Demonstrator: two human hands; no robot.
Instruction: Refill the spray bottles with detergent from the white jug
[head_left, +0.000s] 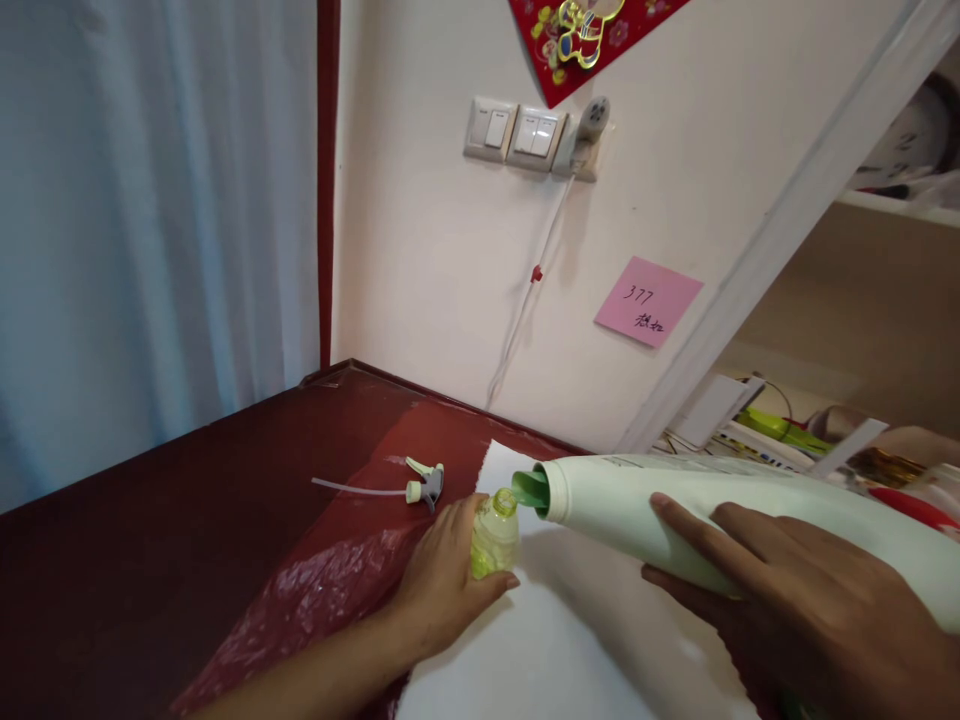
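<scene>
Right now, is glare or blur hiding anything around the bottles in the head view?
Head view: glare sits on the plastic sheet left of the left hand; the small bottle and large white bottle read clearly; the right hand is slightly soft; the shelf clutter at right is blurred.

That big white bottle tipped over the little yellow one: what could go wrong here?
The small bottle has a narrow mouth, so liquid from the large white bottle with its green spout may miss and wet the white sheet. The left hand grips it alone; a nudge could tip it. The right hand might pour too fast.
</scene>
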